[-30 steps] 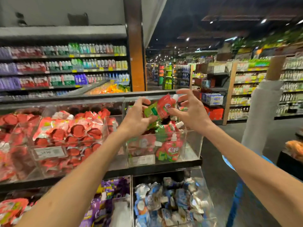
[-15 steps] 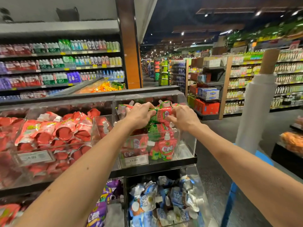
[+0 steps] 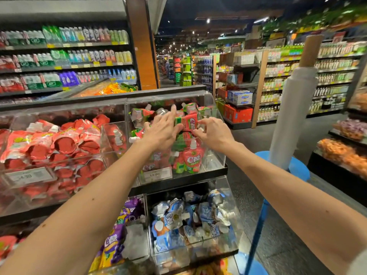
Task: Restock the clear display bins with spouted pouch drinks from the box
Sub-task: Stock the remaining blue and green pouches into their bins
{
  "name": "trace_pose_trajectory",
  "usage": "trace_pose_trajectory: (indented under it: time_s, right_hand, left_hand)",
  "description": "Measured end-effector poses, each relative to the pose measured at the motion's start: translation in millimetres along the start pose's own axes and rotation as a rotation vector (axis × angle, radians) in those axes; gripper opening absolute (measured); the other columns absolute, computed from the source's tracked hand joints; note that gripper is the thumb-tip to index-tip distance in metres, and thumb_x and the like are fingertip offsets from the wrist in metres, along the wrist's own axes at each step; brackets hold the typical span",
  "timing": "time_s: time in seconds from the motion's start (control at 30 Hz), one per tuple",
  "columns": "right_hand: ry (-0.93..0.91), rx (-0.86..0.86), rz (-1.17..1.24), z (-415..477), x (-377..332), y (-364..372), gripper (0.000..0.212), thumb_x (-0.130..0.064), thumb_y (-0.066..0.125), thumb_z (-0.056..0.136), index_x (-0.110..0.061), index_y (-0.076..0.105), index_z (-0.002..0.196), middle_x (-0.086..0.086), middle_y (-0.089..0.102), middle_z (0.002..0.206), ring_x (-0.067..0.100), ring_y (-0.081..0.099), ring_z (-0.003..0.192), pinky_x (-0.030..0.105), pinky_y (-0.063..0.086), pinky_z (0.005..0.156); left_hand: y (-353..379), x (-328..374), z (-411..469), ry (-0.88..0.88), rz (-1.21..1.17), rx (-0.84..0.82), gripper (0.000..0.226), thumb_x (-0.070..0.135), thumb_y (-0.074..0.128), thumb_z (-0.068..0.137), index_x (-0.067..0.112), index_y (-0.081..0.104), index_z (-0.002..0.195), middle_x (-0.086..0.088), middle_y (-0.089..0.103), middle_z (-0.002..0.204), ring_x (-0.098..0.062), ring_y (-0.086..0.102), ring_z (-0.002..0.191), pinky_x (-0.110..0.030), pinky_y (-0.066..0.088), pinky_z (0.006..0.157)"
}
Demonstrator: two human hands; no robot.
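Left hand point(image 3: 161, 131) lies flat against a red-green pouch point(image 3: 187, 122); right hand point(image 3: 215, 132) pinches it.

upper right bin pouches point(image 3: 188, 121): red-pink with green, white caps | left bin pouches point(image 3: 59, 143): red | lower bin pouches point(image 3: 190, 219): blue-white, silver

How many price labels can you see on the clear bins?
2. One price label fronts the red-pouch bin; a second label fronts the green-and-red pouch bin beside it. Others may be hidden lower down.

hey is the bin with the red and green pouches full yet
Not full. The bin shows bare floor at its front right corner, and pouches are heaped only toward the left and back.
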State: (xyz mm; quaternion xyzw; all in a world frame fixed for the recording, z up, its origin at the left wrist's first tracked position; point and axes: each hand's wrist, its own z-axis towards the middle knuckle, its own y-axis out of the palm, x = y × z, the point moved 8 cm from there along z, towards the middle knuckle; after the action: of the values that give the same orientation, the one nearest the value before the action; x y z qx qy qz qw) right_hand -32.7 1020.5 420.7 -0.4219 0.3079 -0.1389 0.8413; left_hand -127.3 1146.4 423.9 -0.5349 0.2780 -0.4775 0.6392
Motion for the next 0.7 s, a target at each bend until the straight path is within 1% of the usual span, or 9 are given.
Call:
trace_pose_trajectory:
  time_s: [0.07,0.17,0.27,0.33,0.4,0.43,0.5,0.6,0.7]
  right_hand:
    - [-0.003,0.03,0.027,-9.2,2.7,-1.7,0.042,-0.037,0.059,0.096,-0.011,0.062,0.129,0.009,0.064,0.119,0.024,0.057,0.114,0.035,0.043,0.096]
    - [0.005,0.079,0.076,-29.9,4.9,-9.8,0.03,-0.032,0.059,0.096,-0.011,0.068,0.115,0.006,0.063,0.104,0.022,0.056,0.105,0.029,0.039,0.088]
    - [-0.006,0.137,0.145,-70.9,11.0,-21.3,0.019,-0.027,0.064,0.093,-0.011,0.072,0.1,0.003,0.065,0.095,0.017,0.057,0.094,0.029,0.042,0.084]
    - [0.004,0.177,0.194,-114.7,25.4,-31.3,0.011,-0.021,0.067,0.09,-0.012,0.072,0.089,0.0,0.067,0.088,0.013,0.059,0.083,0.029,0.047,0.078]
    - [0.088,0.185,0.219,-169.6,53.3,-37.0,0.008,-0.018,0.068,0.089,-0.013,0.072,0.085,-0.002,0.069,0.083,0.013,0.062,0.079,0.026,0.049,0.074]
    - [0.165,0.176,0.237,-201.2,73.5,-37.0,0.007,-0.017,0.069,0.089,-0.013,0.073,0.085,-0.003,0.07,0.082,0.011,0.062,0.078,0.024,0.048,0.073]
    - [0.349,0.146,0.276,-269.2,122.1,-32.4,0.006,-0.016,0.069,0.09,-0.015,0.073,0.085,-0.007,0.07,0.082,0.005,0.063,0.078,0.018,0.047,0.07]
    - [0.644,0.102,0.286,-373.0,203.4,-23.8,0.007,-0.021,0.07,0.091,-0.018,0.074,0.087,-0.007,0.072,0.083,0.005,0.065,0.079,0.025,0.051,0.073]
    - [0.87,0.084,0.269,-462.2,281.2,-37.3,0.005,-0.022,0.071,0.09,-0.02,0.075,0.091,-0.005,0.074,0.087,0.011,0.068,0.084,0.026,0.05,0.078]
  left_hand:
    - [-2.8,3.1,-6.9,0.018,-0.059,0.055,0.067,0.049,0.028,0.105,0.025,-0.005,0.159,-0.002,0.018,0.165,-0.027,0.021,0.148,-0.063,0.021,0.113]
    - [-6.0,10.7,-19.6,0.058,-0.096,0.126,0.062,0.044,0.035,0.105,0.022,0.012,0.159,-0.007,0.024,0.162,-0.027,0.021,0.148,-0.057,0.02,0.116]
    - [-13.4,31.6,-41.4,0.175,-0.165,0.349,0.054,0.037,0.046,0.102,0.017,0.034,0.152,-0.011,0.034,0.155,-0.03,0.026,0.143,-0.047,0.022,0.116]
    - [-11.7,57.0,-68.6,0.274,-0.334,0.513,0.044,0.03,0.052,0.098,0.014,0.05,0.14,-0.012,0.048,0.142,-0.03,0.038,0.133,-0.038,0.028,0.11]
    - [10.6,88.4,-101.4,0.342,-0.54,0.579,0.033,0.022,0.055,0.094,0.011,0.06,0.125,-0.011,0.059,0.121,-0.025,0.048,0.115,-0.029,0.034,0.097]
    - [31.0,107.4,-116.6,0.359,-0.642,0.543,0.029,0.019,0.056,0.093,0.011,0.062,0.121,-0.009,0.061,0.113,-0.022,0.05,0.108,-0.03,0.038,0.093]
    - [86.1,150.3,-143.3,0.352,-0.83,0.366,0.026,0.019,0.058,0.091,0.015,0.062,0.116,-0.001,0.063,0.104,-0.02,0.057,0.098,-0.039,0.049,0.087]
    - [186.4,220.4,-188.7,0.288,-0.999,0.04,0.025,0.021,0.06,0.086,0.023,0.06,0.111,0.003,0.065,0.1,-0.018,0.064,0.089,-0.046,0.053,0.082]
    - [270.1,297.6,-236.9,0.204,-1.088,-0.29,0.03,0.029,0.065,0.088,0.037,0.052,0.115,0.008,0.064,0.1,-0.011,0.064,0.089,-0.036,0.055,0.079]
